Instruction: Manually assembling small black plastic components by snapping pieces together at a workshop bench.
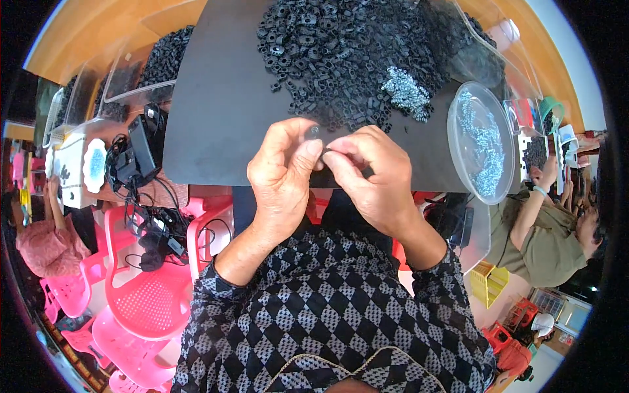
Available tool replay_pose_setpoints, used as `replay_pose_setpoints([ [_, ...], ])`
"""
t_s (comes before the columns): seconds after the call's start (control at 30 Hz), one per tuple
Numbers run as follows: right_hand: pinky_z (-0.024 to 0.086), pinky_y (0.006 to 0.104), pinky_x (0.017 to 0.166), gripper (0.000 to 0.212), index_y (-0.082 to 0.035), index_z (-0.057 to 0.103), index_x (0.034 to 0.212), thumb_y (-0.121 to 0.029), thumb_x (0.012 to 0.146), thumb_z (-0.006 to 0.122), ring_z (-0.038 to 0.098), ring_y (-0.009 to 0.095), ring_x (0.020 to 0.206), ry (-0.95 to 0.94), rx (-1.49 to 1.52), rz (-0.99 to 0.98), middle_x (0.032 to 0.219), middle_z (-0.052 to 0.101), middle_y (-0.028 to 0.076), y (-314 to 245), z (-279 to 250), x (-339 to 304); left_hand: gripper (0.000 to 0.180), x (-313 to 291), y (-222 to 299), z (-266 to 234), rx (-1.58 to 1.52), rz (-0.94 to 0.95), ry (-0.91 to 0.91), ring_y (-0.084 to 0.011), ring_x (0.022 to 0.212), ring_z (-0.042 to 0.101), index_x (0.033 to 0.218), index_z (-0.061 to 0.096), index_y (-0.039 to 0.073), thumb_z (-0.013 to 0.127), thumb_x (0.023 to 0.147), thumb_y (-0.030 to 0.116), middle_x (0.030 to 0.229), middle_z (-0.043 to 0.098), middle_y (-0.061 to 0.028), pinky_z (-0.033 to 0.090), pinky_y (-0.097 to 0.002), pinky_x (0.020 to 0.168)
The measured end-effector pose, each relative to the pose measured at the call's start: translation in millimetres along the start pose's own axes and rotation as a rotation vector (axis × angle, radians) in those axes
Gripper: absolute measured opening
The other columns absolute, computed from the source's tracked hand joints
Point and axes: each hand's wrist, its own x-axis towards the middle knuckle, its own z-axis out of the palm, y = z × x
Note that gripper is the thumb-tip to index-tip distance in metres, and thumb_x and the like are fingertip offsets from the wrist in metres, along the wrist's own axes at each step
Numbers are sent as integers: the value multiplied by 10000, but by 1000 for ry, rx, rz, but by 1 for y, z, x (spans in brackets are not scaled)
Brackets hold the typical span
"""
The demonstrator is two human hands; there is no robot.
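The bench [213,105] looks smooth and matt; on it, dull plastic parts [347,49] and shiny, probably metal bits [407,93].

Small dark piece [314,131]: a pale round mark shows on it, but it is too small to tell if this is a sign.
Heap of black parts [341,56]: no letter or number can be read on them.
Black box with cables [142,145]: any print on its case is too small for reading.
Red-and-white item [523,114]: its colours are clear, its print cannot be made out.
Round clear tray [458,143]: no readable marking on its rim.
Whole view: no text can be read with certainty.
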Motion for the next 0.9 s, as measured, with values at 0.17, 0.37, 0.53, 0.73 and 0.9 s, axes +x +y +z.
replay_pose_setpoints([
  [0.17, 442, 210, 593, 98, 12, 623, 892, 51, 804, 643, 555, 71, 659, -1, 246, 220, 775, 625, 37, -7, -9, -7, 183, 2, 1, -4, -271, -112, -74, -125, 719, 590, 1029, 592, -36, 633, 857, 14, 881, 631, -71, 499, -240, 683],
  [0.37, 475, 208, 563, 69, 5, 623, 880, -32, 825, 645, 588, 56, 641, -10, 410, 338, 735, 641, 29, -1, -28, 0, 170, -2, 5, -7, -219, -176, -193, -108, 758, 601, 1014, 646, -26, 652, 853, 30, 908, 631, -53, 521, -228, 684],
  [0.53, 469, 205, 563, 71, 4, 624, 883, -50, 839, 640, 582, 47, 659, -121, 460, 375, 753, 638, 14, 0, -30, 1, 174, -4, 5, -8, -160, -186, -210, -97, 749, 597, 1015, 644, -26, 656, 853, 36, 914, 629, -48, 513, -218, 669],
  [0.73, 468, 202, 557, 80, 9, 626, 879, -56, 837, 646, 568, 36, 646, -132, 476, 358, 735, 632, 9, 9, -28, 1, 159, -4, 9, -6, -184, -230, -165, -85, 740, 589, 1001, 644, -27, 650, 861, 47, 899, 622, -35, 504, -209, 652],
  [0.9, 465, 196, 549, 76, 8, 627, 871, -55, 834, 650, 569, 37, 636, -136, 488, 427, 735, 635, 10, 1, -31, 4, 177, -3, 11, -8, -89, -166, -184, -107, 701, 600, 1015, 633, -37, 648, 847, 19, 860, 648, -64, 509, -222, 647],
])
